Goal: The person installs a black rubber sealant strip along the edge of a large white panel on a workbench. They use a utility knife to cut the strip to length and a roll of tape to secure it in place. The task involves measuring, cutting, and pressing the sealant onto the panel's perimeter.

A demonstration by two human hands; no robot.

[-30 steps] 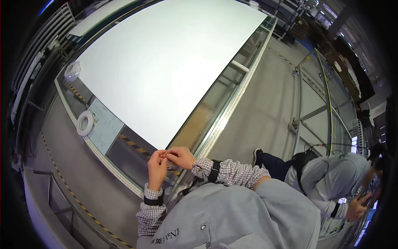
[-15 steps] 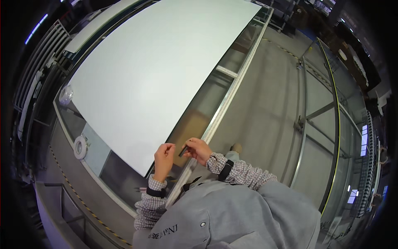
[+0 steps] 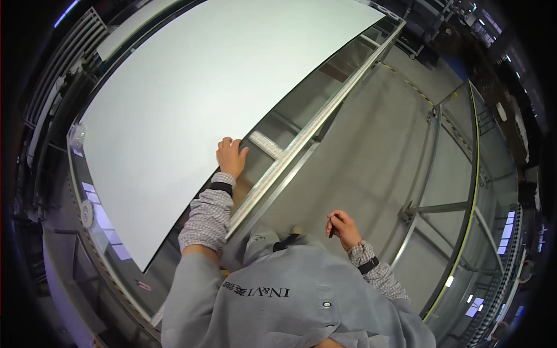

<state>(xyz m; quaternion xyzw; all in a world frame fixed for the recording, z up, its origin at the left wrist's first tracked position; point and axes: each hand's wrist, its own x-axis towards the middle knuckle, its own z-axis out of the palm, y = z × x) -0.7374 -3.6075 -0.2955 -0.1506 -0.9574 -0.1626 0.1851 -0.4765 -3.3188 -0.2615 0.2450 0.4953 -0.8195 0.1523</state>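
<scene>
A large white sheet point(image 3: 174, 104) with a dark edge lies across a glass-topped table with a metal frame point(image 3: 316, 124). My left hand point(image 3: 232, 158) rests on the sheet's right edge, fingers apart and lying over the white surface. Out to the right, over the floor, my right hand point(image 3: 344, 229) is closed around a small dark stick-like piece point(image 3: 332, 232); most of it is hidden by the fingers. Past the sheet's near corner, a small tool with pinkish handles point(image 3: 143, 285) lies on the table.
Two rolls of tape stand along the table's left side, one white point(image 3: 87, 214) and one wrapped in clear film point(image 3: 76, 136). At the right is another glass-topped metal frame point(image 3: 473, 174) with a yellow-green edge. Grey floor point(image 3: 360, 162) runs between the two.
I have moved forward along the table's side. My hands have parted: the left went onto the sheet's edge, while the right swung away to the right, keeping the dark piece.
</scene>
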